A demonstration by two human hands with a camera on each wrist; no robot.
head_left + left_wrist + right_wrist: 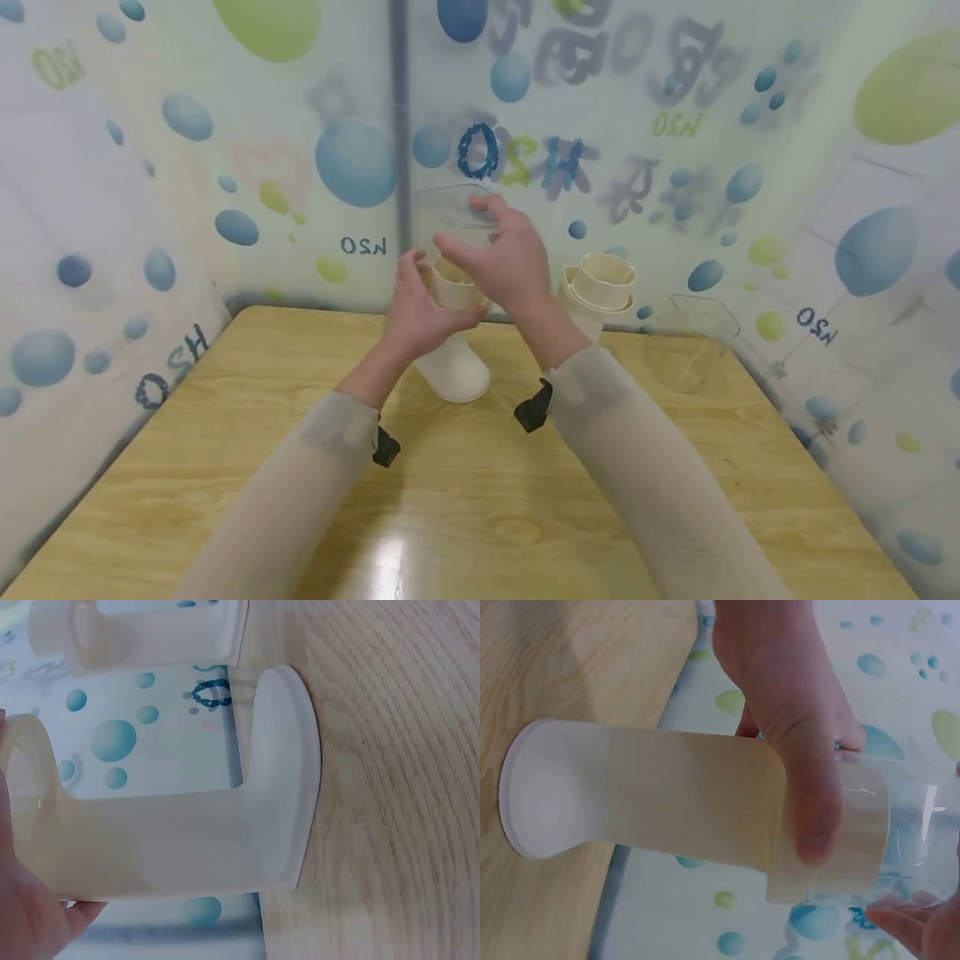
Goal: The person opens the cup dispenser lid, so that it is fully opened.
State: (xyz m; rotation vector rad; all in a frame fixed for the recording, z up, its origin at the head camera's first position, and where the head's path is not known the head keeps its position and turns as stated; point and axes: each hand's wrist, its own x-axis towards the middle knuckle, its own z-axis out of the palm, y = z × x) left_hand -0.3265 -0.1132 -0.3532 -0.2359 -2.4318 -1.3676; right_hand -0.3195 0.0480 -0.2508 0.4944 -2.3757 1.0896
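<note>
A cream plastic stand (456, 372) with a round collar and a flared white foot stands upright at the table's back edge. My left hand (422, 312) grips its collar; in the right wrist view the left thumb (816, 825) lies across that collar. A clear plastic container (453, 208) sits over the collar's top. My right hand (513, 258) holds this container from the right, thumb and fingers spread around its side. Only a few right fingers (907, 922) show at the edge of the right wrist view. How far the container is seated cannot be told.
A second cream stand (603, 283) stands to the right, also visible in the left wrist view. Farther right is another clear container (686, 346) on the wooden table (480, 500). A patterned wall covering (360, 167) rises directly behind the table.
</note>
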